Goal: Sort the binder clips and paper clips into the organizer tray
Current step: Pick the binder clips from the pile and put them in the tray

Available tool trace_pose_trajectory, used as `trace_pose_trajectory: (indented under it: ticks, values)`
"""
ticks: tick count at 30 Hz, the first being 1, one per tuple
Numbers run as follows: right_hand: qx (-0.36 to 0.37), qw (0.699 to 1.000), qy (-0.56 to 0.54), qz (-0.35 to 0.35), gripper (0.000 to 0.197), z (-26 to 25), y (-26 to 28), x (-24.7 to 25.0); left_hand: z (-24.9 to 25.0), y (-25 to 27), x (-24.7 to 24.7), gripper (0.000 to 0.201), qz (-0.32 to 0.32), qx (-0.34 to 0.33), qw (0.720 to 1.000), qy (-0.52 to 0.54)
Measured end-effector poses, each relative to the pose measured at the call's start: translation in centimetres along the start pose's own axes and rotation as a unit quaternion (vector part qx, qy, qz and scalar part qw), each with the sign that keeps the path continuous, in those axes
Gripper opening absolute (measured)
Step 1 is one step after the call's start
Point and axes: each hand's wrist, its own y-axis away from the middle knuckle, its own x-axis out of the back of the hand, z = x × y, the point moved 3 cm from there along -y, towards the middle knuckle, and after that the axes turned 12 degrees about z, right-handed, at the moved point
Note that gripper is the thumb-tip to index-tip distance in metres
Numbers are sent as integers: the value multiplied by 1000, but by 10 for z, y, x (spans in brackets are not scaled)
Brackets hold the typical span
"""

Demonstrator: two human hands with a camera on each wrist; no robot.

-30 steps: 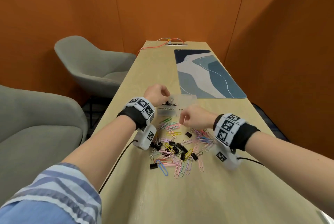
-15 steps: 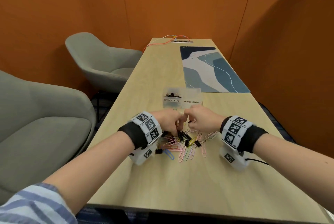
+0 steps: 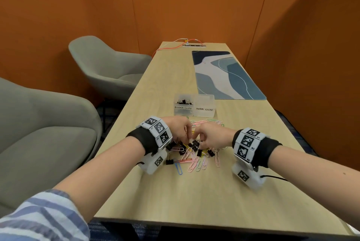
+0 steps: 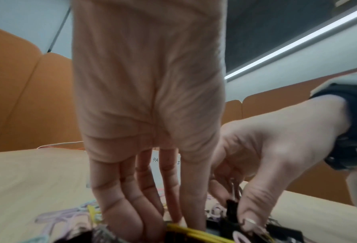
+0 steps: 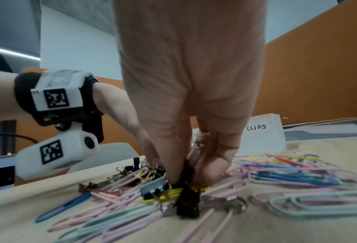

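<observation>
A heap of coloured paper clips (image 3: 196, 160) mixed with black binder clips (image 3: 210, 152) lies on the table in front of me. Behind it stands the clear organizer tray (image 3: 194, 113). Its left compartment, labelled BINDER CLIPS, holds several black clips (image 3: 183, 102); nothing shows in the PAPER CLIPS side (image 3: 205, 102). My left hand (image 3: 185, 139) reaches down with straight fingers (image 4: 152, 205) touching a yellow paper clip (image 4: 186, 231) in the heap. My right hand (image 3: 199, 142) pinches a black binder clip (image 5: 187, 171) between thumb and fingers, low over the heap.
A blue patterned desk mat (image 3: 224, 75) lies beyond the tray on the right. A power strip with an orange cable (image 3: 192, 45) sits at the table's far end. Two grey armchairs (image 3: 109, 65) stand to the left. Orange walls close in on both sides.
My left hand has come back from over the tray's binder clip compartment to the heap. My right hand stayed at the heap and now pinches a black binder clip.
</observation>
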Motion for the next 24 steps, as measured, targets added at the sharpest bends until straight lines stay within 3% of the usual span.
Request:
trace_pose_trajectory:
  ticks: [5,15,20,24]
  values:
    - [-20,1000,-17,7,36,2,-4,-1,5,-1,-4,35,29,15,999,7]
    - [-3,999,18,31,22,-1,-7,4,16,1,-2,30,-11,26,999,24]
    - [-29,997,-56,44,11,11,-2,5,9,5,1,30,25,24,999,8]
    - [-87,981,-156,74,23,27,-2,12,8,4,-4,26,40,6,999,6]
